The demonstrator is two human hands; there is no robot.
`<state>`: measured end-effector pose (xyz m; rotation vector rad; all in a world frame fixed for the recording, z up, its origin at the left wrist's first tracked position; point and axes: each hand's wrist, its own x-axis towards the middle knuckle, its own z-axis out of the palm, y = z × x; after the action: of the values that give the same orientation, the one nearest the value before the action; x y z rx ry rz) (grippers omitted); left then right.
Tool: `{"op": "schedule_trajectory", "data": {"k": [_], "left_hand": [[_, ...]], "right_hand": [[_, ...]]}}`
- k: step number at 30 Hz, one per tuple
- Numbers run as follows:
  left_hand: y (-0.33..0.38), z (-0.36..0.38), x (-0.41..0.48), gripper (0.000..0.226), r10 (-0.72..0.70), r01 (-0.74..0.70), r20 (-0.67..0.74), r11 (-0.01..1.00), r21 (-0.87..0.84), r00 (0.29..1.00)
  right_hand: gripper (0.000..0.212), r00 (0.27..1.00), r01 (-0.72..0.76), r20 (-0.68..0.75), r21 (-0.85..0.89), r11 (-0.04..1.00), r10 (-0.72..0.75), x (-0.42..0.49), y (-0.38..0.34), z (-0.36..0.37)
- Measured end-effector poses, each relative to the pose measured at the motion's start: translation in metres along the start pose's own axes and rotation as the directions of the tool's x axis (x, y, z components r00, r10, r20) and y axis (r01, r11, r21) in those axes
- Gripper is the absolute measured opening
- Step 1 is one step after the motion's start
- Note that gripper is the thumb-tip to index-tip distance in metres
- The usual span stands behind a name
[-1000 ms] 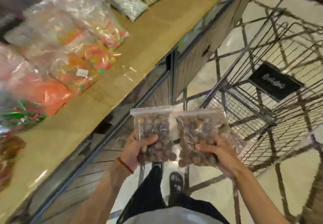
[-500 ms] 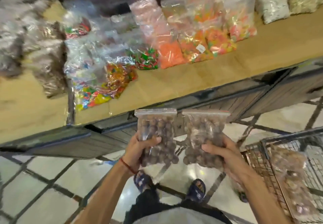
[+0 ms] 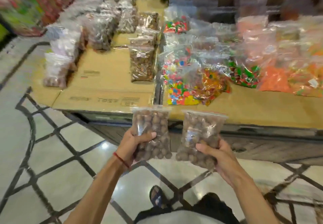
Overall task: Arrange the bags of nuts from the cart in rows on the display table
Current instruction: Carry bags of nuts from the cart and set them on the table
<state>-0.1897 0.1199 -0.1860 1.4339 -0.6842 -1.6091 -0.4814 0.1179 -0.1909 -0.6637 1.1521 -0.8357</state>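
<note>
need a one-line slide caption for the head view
Left hand grips one bag of nuts, right hand grips a second bag, both held in front of the cardboard-covered display table.

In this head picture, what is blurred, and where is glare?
Head view: motion blur smears the far clear bags of brown nuts; the clear bag of round brown nuts in the left hand and the twin bag in the right hand are sharper; lamp glare shines on the glossy tiled floor.
</note>
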Motion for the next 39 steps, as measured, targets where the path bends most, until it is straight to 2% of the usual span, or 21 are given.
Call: {"op": "schedule_trajectory", "data": {"k": [2, 6, 9, 12, 15, 17, 19, 21, 25, 28, 30, 34, 39], "left_hand": [[0.020, -0.040, 0.004, 0.056, 0.035, -0.034, -0.033, 0.999, 0.009, 0.999], [0.056, -0.099, 0.015, 0.050, 0.066, -0.070, -0.081, 0.996, -0.050, 0.995], [0.072, -0.136, 0.032, 0.053, 0.083, -0.089, -0.109, 0.995, -0.055, 0.991], [0.084, -0.161, 0.052, 0.058, 0.079, -0.088, -0.142, 0.994, -0.061, 0.987], [0.097, -0.182, 0.073, 0.045, 0.075, -0.087, -0.202, 0.995, -0.052, 0.977], [0.106, -0.196, 0.088, 0.044, 0.077, -0.090, -0.223, 0.995, -0.051, 0.972], [0.115, -0.208, 0.102, 0.056, 0.067, -0.081, -0.231, 0.995, -0.051, 0.971], [0.125, -0.222, 0.119, 0.055, 0.063, -0.085, -0.266, 0.994, -0.070, 0.962], [0.144, -0.246, 0.154, 0.061, 0.003, -0.030, -0.262, 0.995, -0.099, 0.965], [0.158, -0.268, 0.185, 0.049, -0.012, 0.002, -0.273, 0.999, -0.037, 0.962], [0.169, -0.282, 0.202, 0.042, -0.017, 0.012, -0.233, 1.000, -0.020, 0.972], [0.186, -0.316, 0.232, 0.046, -0.020, 0.019, -0.107, 1.000, -0.009, 0.994], [0.213, -0.344, 0.277, 0.041, -0.074, 0.078, -0.105, 0.996, 0.037, 0.992]], "right_hand": [[0.068, 1.000, 0.007, 0.022, -0.014, 1.000, -0.006, 0.018, 0.001, 0.042], [0.083, 0.998, -0.012, 0.061, -0.020, 1.000, 0.013, 0.053, -0.004, 0.106], [0.096, 0.995, 0.005, 0.096, -0.068, 0.998, 0.002, 0.081, -0.012, 0.144], [0.081, 0.991, 0.021, 0.135, -0.097, 0.995, -0.008, 0.112, -0.023, 0.177], [0.063, 0.985, 0.038, 0.170, -0.120, 0.992, -0.017, 0.145, -0.032, 0.205], [0.063, 0.982, 0.021, 0.188, -0.144, 0.989, 0.007, 0.169, -0.038, 0.222], [0.061, 0.979, -0.001, 0.199, -0.148, 0.989, 0.030, 0.191, -0.043, 0.240], [0.061, 0.978, -0.023, 0.204, -0.145, 0.989, 0.052, 0.210, -0.048, 0.257], [0.055, 0.982, -0.018, 0.184, -0.143, 0.990, 0.044, 0.233, -0.062, 0.286], [0.057, 0.987, -0.020, 0.155, -0.141, 0.990, 0.042, 0.249, -0.067, 0.306], [0.059, 0.994, 0.001, 0.108, -0.155, 0.988, 0.016, 0.256, -0.065, 0.323], [0.057, 0.997, 0.070, -0.022, -0.159, 0.985, -0.074, 0.260, -0.053, 0.360], [0.060, 0.983, 0.093, -0.150, -0.100, 0.991, -0.108, 0.258, -0.036, 0.402]]}}
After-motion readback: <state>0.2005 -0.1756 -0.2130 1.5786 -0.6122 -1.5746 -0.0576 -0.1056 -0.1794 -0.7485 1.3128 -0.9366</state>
